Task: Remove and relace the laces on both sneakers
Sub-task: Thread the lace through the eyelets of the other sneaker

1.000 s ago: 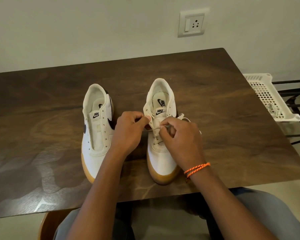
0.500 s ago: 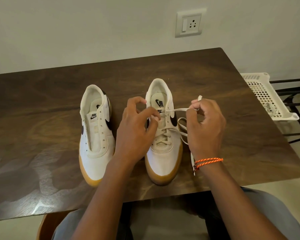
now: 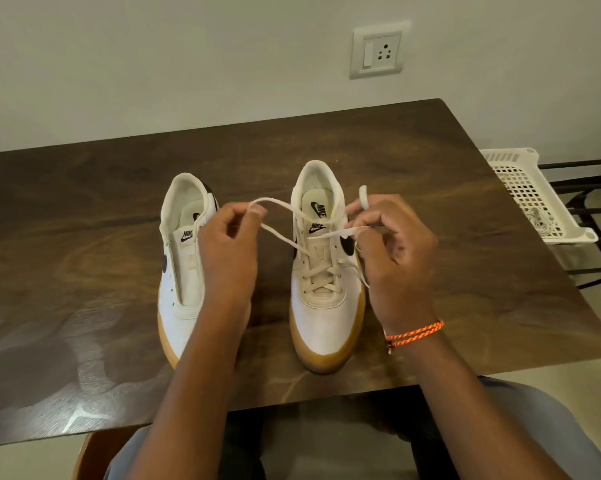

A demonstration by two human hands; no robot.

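Two white sneakers with gum soles stand side by side on the dark wooden table [image 3: 465, 209], toes toward me. The left sneaker [image 3: 183, 268] has bare eyelets and no lace. The right sneaker [image 3: 327, 292] carries a cream lace [image 3: 321, 271] crossed through its lower eyelets. My left hand [image 3: 226, 251] pinches a loop of that lace up and to the left of the shoe. My right hand [image 3: 392, 258] pinches the other lace end just right of the tongue, with the tip sticking up above my fingers.
A white perforated plastic basket [image 3: 531, 195] with a lace lying in it sits on a dark metal rack beyond the table's right edge. A wall socket [image 3: 378, 50] is behind the table. My lap is below the table's front edge.
Both hands have come off the middle of the right sneaker and drawn apart, pulling the two lace ends out sideways. The left hand now holds a lace loop.
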